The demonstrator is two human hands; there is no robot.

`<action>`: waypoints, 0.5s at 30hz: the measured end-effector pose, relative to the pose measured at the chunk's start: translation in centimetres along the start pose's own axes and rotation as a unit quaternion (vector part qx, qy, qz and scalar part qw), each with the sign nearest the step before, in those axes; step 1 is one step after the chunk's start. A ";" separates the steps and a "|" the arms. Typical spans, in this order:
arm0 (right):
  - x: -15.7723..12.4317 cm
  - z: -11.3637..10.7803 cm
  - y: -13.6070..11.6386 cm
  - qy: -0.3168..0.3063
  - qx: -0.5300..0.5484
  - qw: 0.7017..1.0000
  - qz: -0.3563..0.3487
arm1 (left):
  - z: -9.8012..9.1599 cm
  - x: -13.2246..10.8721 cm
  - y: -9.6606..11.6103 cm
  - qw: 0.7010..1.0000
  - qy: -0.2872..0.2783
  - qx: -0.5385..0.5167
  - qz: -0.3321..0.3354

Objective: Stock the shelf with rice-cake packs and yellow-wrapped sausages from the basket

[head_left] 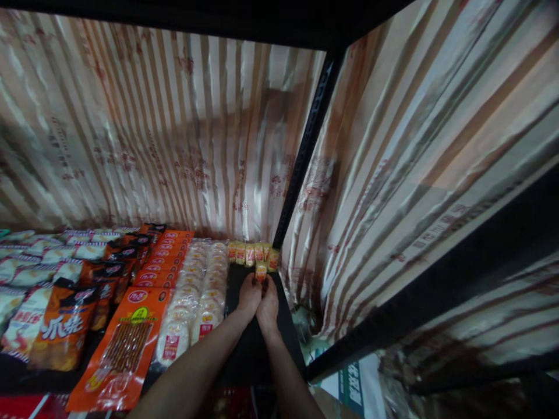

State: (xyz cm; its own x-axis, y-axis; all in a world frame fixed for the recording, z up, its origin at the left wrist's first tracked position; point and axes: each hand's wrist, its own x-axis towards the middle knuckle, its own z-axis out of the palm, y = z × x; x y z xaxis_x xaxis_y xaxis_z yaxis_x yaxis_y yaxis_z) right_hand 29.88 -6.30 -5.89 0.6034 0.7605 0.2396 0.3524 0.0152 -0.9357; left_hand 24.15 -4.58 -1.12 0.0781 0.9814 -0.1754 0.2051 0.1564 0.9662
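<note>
Far back on the black shelf (247, 355), my left hand (250, 298) and my right hand (268, 299) are close together with arms stretched out. Between their fingertips stands a small yellow packet (261, 271) with a red and white label, gripped from both sides. Just behind it, a row of similar small yellow packets (250, 254) lines the shelf's rear edge. Left of my hands lie two columns of clear-wrapped round white crackers (209, 308), overlapping one another. My fingertips are small in the picture, and their exact hold is partly hidden.
Orange packs of brown sticks (133, 331), orange-black snack bags (67, 326) and white snack bags (30, 314) fill the left side. A black corner post (305, 157) rises behind the yellow packets. Striped, pinkish sheeting (196, 128) hangs at the back and right. A dark bar (393, 297) runs along the right.
</note>
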 end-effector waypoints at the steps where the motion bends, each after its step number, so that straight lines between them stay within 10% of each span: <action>1: 0.2 0.1 0.1 0.000 0.009 1.000 0.001 | 0.2 0.3 -0.1 1.000 0.000 -0.005 0.001; 15: 2.8 1.4 1.7 0.016 -0.038 0.997 -0.071 | 1.5 4.3 -1.2 0.999 0.019 -0.023 0.013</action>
State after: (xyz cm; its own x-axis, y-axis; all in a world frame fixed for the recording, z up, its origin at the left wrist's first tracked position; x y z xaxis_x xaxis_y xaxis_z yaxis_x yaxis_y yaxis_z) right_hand 31.14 -3.22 -7.17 0.5656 0.7334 0.3771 0.4879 0.0711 -0.8700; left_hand 25.72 -0.77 -3.31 0.0455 0.9887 -0.1427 0.1577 0.1340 0.9783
